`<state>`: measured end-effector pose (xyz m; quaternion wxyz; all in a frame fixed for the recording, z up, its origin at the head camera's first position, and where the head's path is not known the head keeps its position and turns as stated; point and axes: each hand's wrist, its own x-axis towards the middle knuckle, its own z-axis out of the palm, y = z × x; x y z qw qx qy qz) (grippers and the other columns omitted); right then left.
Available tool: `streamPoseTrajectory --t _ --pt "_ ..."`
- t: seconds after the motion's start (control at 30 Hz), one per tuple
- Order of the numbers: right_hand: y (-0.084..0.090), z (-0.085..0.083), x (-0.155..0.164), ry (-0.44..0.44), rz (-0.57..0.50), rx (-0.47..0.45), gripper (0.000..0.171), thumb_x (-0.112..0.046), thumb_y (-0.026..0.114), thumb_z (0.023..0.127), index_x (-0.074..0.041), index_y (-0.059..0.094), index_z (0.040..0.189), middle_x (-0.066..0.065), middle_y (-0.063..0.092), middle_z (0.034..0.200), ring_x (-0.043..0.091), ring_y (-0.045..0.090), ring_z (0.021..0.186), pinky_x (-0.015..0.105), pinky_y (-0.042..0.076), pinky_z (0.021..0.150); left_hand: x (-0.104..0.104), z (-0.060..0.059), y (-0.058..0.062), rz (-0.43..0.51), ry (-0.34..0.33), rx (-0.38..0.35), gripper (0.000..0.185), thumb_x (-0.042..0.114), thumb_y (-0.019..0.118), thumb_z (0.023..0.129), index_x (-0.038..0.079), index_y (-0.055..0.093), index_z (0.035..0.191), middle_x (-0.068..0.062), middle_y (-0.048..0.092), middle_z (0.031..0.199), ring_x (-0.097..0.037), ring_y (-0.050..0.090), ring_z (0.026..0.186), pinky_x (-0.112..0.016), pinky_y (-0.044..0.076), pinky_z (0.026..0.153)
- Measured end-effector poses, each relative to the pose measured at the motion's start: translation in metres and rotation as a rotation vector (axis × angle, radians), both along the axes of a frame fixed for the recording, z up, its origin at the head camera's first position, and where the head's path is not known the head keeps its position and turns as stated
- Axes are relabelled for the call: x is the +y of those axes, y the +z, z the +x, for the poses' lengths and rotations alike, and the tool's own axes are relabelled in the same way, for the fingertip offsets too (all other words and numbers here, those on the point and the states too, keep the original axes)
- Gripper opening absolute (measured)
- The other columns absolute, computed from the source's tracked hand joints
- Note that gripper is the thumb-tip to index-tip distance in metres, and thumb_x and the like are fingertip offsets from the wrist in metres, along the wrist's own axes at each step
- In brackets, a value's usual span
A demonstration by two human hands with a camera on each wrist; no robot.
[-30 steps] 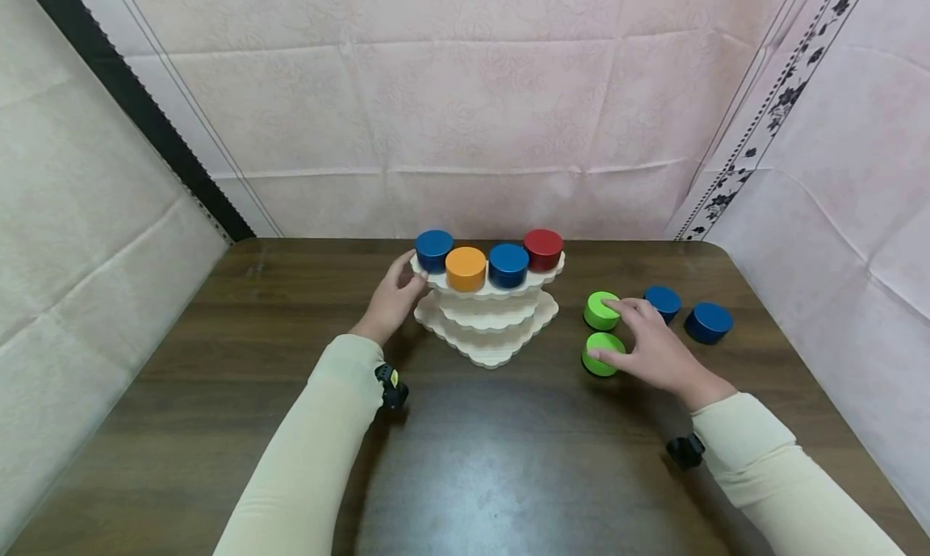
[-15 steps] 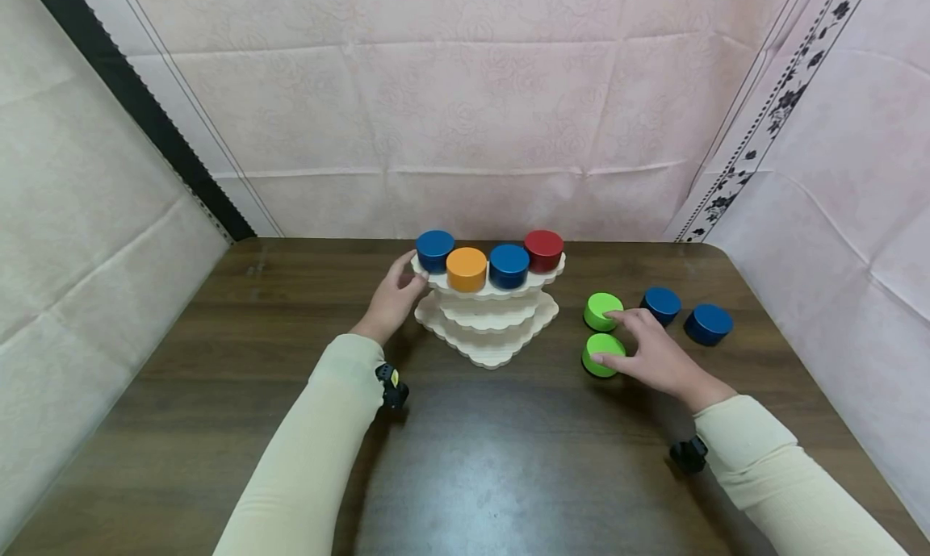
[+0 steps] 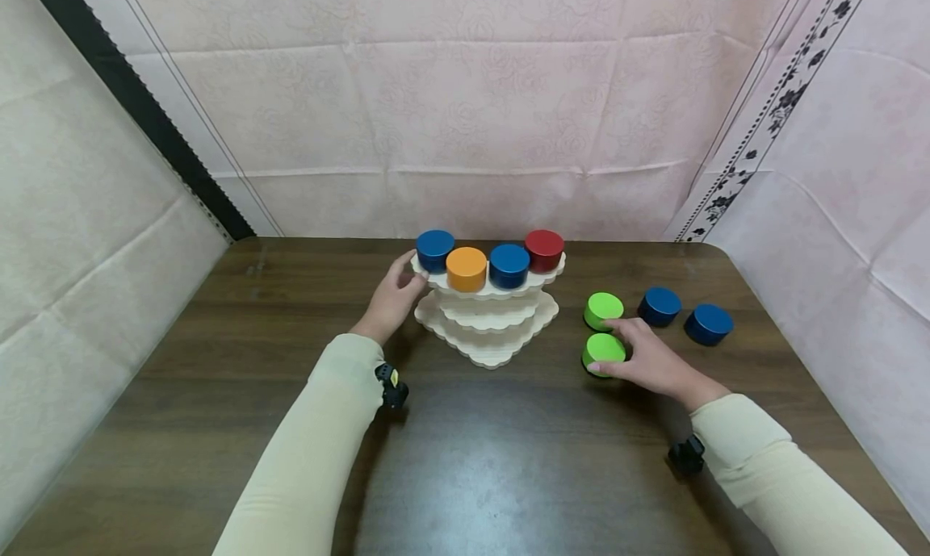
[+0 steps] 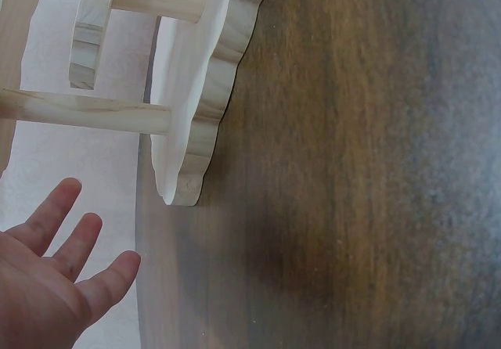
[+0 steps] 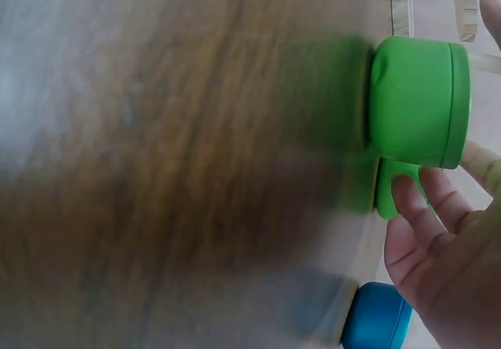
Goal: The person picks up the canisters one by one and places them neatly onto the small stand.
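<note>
My right hand (image 3: 643,356) reaches over the near green cylinder (image 3: 601,349), thumb in front of it and forefinger behind it, gripping its sides. The right wrist view shows that cylinder (image 5: 419,102) between the thumb and the spread fingers of my right hand (image 5: 446,263). A second green cylinder (image 3: 604,309) stands just behind it. My left hand (image 3: 395,294) rests with straight fingers against the rim of the top tier of a tiered wooden stand (image 3: 487,330); in the left wrist view my left hand (image 4: 55,286) is flat beside the stand (image 4: 196,130).
On the stand's top tier stand a blue (image 3: 435,249), an orange (image 3: 466,268), another blue (image 3: 508,265) and a red cylinder (image 3: 544,249). Two blue cylinders (image 3: 659,306) (image 3: 708,323) sit on the dark wooden table (image 3: 465,459) right of the green ones. Pink cloth walls enclose the table.
My right hand drew back toward me: the forefinger left the top of the far green cylinder and came down behind the near one. The left hand stayed still.
</note>
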<state>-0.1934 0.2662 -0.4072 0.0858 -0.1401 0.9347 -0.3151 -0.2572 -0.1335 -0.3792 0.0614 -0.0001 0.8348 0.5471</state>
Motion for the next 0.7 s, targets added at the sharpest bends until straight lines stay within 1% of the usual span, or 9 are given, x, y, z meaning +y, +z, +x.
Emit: streamPoseTrajectory --t 0.17,0.33,0.47,0.7 --pt "-0.002 -0.001 0.001 0.015 -0.005 -0.008 0.078 -0.044 0.074 0.083 0.001 0.043 0.139 0.024 0.044 0.127 0.033 0.042 0.111 0.047 0.044 0.087 0.001 0.001 0.001 -0.007 0.003 0.001 0.065 0.05 0.046 0.098 0.031 0.02 0.154 -0.014 0.037 0.149 -0.031 0.038 0.135 -0.052 0.034 0.109" --pt "-0.006 -0.003 0.003 0.023 -0.01 -0.008 0.076 -0.042 0.075 0.081 0.0 0.046 0.137 0.021 0.048 0.121 0.03 0.042 0.107 0.04 0.043 0.082 0.001 0.001 0.001 -0.013 0.004 0.005 0.065 0.05 0.046 0.098 0.031 0.02 0.154 -0.014 0.037 0.149 -0.031 0.037 0.136 -0.053 0.033 0.109" --pt "-0.01 -0.004 0.005 0.023 -0.016 -0.017 0.077 -0.042 0.076 0.08 0.0 0.046 0.137 0.02 0.048 0.12 0.03 0.043 0.107 0.04 0.043 0.082 0.001 0.0 0.0 -0.01 0.003 0.008 0.065 0.05 0.046 0.098 0.03 0.02 0.154 -0.014 0.038 0.149 -0.031 0.038 0.135 -0.052 0.034 0.108" --pt "-0.012 -0.006 0.008 0.018 -0.029 -0.041 0.073 -0.04 0.076 0.081 -0.001 0.047 0.135 0.02 0.049 0.122 0.03 0.042 0.109 0.043 0.043 0.086 0.001 0.0 0.0 -0.01 0.002 0.014 0.065 0.049 0.046 0.098 0.029 0.02 0.154 -0.014 0.039 0.148 -0.031 0.038 0.135 -0.051 0.035 0.108"
